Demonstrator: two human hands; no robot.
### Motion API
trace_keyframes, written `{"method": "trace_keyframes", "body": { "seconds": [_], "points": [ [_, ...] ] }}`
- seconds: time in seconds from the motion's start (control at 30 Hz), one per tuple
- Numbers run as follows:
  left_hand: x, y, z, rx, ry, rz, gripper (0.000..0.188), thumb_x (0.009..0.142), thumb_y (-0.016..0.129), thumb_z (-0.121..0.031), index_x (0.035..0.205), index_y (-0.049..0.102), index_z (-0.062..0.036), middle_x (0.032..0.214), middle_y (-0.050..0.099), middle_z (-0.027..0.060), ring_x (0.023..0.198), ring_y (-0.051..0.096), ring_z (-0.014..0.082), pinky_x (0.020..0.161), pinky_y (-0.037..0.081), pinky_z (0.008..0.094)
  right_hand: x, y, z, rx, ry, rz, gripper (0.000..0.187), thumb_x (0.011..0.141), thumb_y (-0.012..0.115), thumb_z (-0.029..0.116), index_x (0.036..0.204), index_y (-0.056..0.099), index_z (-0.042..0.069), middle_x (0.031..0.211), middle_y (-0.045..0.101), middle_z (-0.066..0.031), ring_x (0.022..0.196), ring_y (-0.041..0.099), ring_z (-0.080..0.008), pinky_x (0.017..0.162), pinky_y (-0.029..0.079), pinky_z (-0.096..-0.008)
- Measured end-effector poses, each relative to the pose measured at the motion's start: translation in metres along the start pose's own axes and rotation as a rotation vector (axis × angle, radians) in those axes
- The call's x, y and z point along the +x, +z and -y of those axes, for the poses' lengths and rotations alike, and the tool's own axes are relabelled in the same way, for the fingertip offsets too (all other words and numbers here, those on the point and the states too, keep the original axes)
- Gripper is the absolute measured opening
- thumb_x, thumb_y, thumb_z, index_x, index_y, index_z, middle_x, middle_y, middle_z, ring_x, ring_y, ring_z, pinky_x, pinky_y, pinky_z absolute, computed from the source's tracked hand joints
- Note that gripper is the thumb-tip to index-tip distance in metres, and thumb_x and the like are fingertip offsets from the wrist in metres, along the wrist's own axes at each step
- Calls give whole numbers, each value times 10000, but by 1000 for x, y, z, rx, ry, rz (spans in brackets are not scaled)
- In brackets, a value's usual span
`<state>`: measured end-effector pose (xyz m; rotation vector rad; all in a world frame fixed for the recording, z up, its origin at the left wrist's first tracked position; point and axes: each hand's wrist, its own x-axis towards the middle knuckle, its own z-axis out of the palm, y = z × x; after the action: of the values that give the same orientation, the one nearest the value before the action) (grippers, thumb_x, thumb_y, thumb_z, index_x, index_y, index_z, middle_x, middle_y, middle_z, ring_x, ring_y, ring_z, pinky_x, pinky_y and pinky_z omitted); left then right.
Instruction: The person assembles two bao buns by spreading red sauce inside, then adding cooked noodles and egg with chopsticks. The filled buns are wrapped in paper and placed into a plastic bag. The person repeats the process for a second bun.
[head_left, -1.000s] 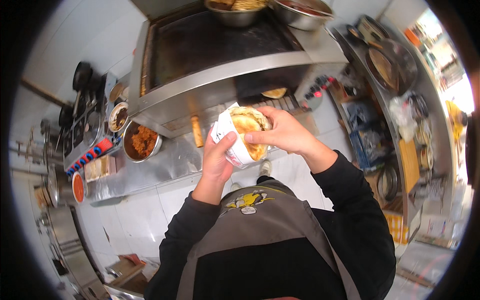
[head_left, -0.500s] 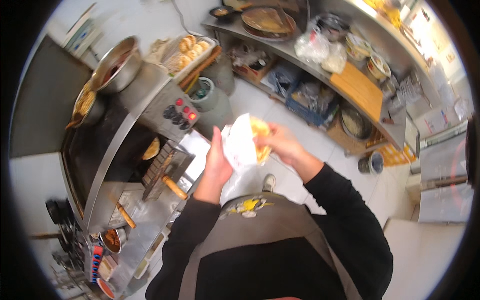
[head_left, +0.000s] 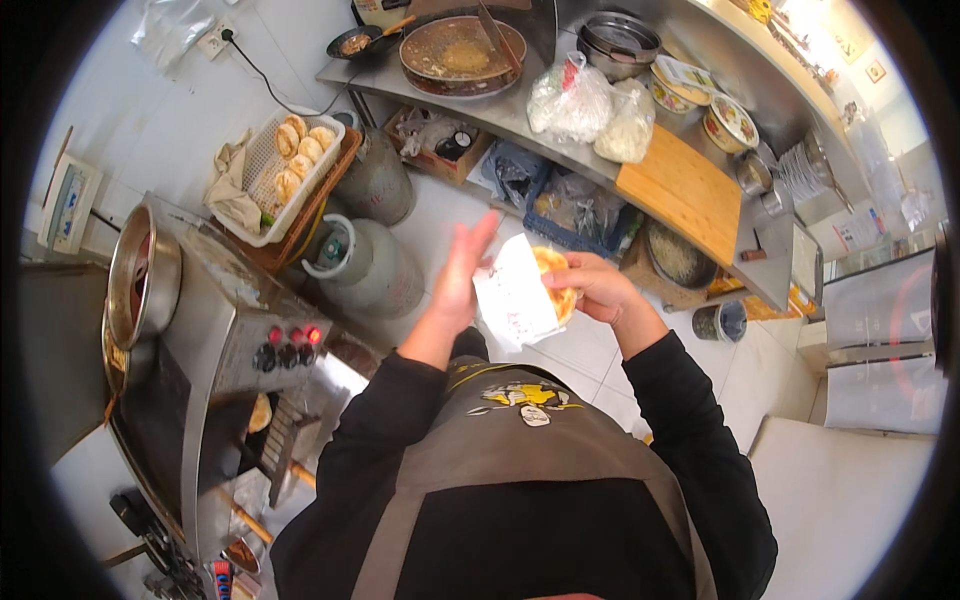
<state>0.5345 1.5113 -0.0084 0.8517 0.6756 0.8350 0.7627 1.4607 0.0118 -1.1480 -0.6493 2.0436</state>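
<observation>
In front of my apron, a golden round flatbread (head_left: 553,277) sits partly inside a white paper bag (head_left: 516,297), its right edge sticking out. My right hand (head_left: 598,288) grips that bread edge between thumb and fingers. On the bag's other side is my left hand (head_left: 460,275), slightly blurred, with fingers stretched out and pointing up. It lies right beside the bag's left edge; whether the palm touches the paper I cannot tell.
A white basket of several flatbreads (head_left: 262,190) stands at the left, above gas cylinders (head_left: 365,270). Below it is a metal oven with knobs (head_left: 285,350). A steel counter across the back holds a round griddle (head_left: 463,55), plastic bags (head_left: 571,100) and a wooden board (head_left: 690,190).
The view has swung toward the left wall and back counter. My left hand has opened away from the bag, its fingers now straight. My right hand stays on the flatbread.
</observation>
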Motion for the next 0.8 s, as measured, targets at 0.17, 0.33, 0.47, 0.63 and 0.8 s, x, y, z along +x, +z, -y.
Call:
{"method": "trace_keyframes", "body": {
  "seconds": [0.17, 0.33, 0.47, 0.63, 0.8],
  "points": [
    [98, -38, -23, 53, 50, 38, 920, 1009, 221, -739, 1621, 210, -52, 1683, 217, 173, 1559, 185, 295, 1249, 160, 452, 83, -22, 55, -30, -61, -52, 506, 851, 790, 124, 1286, 594, -46, 1201, 682, -107, 1068, 681, -198, 937, 540, -335],
    [172, -121, -84, 65, 24, -76, 865, 1033, 241, -697, 1609, 247, -52, 1640, 308, 188, 1513, 296, 296, 1220, 225, 479, 158, -61, 95, 92, -129, -316, 419, 886, 769, 125, 1241, 603, -23, 1156, 697, -93, 1020, 702, -183, 887, 573, -331],
    [204, -157, -107, 53, -3, -121, 835, 1045, 299, -662, 1598, 276, -36, 1610, 352, 187, 1450, 385, 294, 1179, 302, 456, 227, -93, 110, 130, -197, -597, 387, 860, 762, 111, 1174, 605, -53, 1095, 687, -134, 936, 719, -233, 777, 591, -328],
    [210, -177, -104, 42, -43, -250, 833, 1045, 302, -660, 1588, 289, -27, 1591, 380, 187, 1409, 434, 289, 1150, 351, 448, 319, -157, 150, -58, -267, -804, 362, 809, 795, 115, 1091, 638, -48, 975, 703, -117, 811, 720, -240, 667, 580, -346],
    [180, -194, -96, -24, -29, -476, 811, 1036, 358, -658, 1569, 336, -47, 1554, 431, 185, 1367, 476, 293, 1109, 407, 446, 401, -223, 212, -545, -289, -1086, 440, 687, 866, 199, 963, 679, -88, 872, 718, -169, 715, 719, -252, 574, 567, -372]
  ]
}}
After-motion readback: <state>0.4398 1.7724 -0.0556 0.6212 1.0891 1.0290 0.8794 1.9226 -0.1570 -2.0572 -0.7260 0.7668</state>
